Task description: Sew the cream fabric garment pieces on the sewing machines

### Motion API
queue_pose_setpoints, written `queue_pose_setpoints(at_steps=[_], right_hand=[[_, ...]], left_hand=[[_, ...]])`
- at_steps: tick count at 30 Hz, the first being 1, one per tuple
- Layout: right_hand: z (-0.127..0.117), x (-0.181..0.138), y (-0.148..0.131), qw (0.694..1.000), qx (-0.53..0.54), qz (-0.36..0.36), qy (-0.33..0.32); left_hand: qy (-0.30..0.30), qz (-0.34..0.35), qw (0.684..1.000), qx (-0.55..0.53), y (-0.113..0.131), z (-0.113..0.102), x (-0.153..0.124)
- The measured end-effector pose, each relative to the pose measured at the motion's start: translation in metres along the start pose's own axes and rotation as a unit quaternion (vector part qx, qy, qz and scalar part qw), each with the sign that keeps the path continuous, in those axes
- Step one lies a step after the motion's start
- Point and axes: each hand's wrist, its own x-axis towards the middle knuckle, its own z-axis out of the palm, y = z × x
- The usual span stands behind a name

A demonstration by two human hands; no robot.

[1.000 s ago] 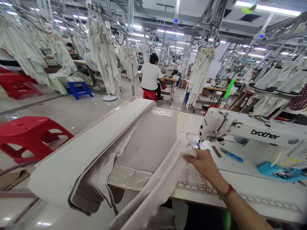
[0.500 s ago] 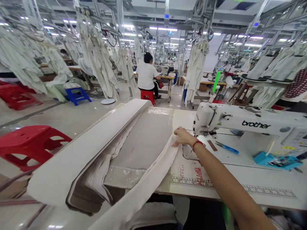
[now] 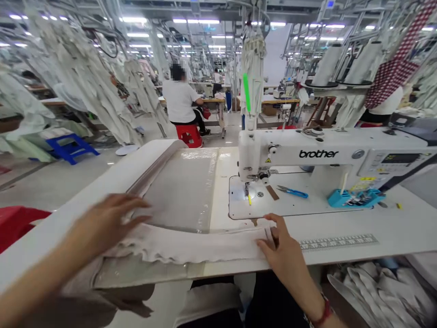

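A long pale fabric strip [image 3: 205, 243] lies across the front of the sewing table, slightly curved, its lower edge wavy at the left. My right hand [image 3: 287, 250] pinches the strip's right end between thumb and fingers, just in front of the machine's needle plate. Over the strip's left end is my left hand [image 3: 109, 223], blurred, fingers stretched and apart; whether it touches the cloth I cannot tell. The white sewing machine [image 3: 290, 148] stands behind my right hand, its needle area lit.
Blue-handled thread snips [image 3: 293, 191] and a brown strip [image 3: 272, 192] lie beside the needle plate. Farther right sits a turquoise holder [image 3: 355, 199]. A printed ruler [image 3: 337, 243] runs along the table front. Stacked pale pieces [image 3: 150, 166] lie at left. A co-worker [image 3: 180, 100] sits ahead.
My right hand has brought the strip's end back from beside the needle towards the table front. The strip now lies crosswise. My left hand has come into view, and the view has turned right.
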Motion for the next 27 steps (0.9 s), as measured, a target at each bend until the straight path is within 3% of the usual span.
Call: queue_pose_setpoints(at_steps=[4, 6, 8, 17, 23, 25, 27], right_hand=[[-0.013, -0.008, 0.04, 0.995, 0.062, -0.012, 0.073], [-0.018, -0.011, 0.054, 0.99, 0.114, -0.022, 0.082], [-0.021, -0.013, 0.062, 0.983, 0.156, -0.029, 0.088], [-0.017, -0.007, 0.07, 0.983, 0.084, -0.127, 0.101], [-0.025, -0.009, 0.066, 0.974, 0.071, -0.181, 0.116], [-0.027, -0.009, 0.064, 0.973, 0.065, -0.19, 0.118], [-0.027, -0.008, 0.063, 0.971, 0.065, -0.194, 0.121]], left_hand=[[-0.116, 0.172, 0.959, -0.194, 0.131, 0.053, 0.035], [-0.145, 0.164, 0.95, -0.22, 0.179, 0.067, 0.037], [-0.148, 0.137, 0.953, -0.226, 0.202, 0.073, 0.038], [-0.187, 0.091, 0.958, -0.197, 0.206, 0.079, 0.045], [-0.073, 0.164, 0.951, -0.252, 0.214, 0.078, 0.044], [-0.074, 0.137, 0.939, -0.307, 0.219, 0.076, 0.046], [-0.12, 0.082, 0.926, -0.349, 0.223, 0.077, 0.049]])
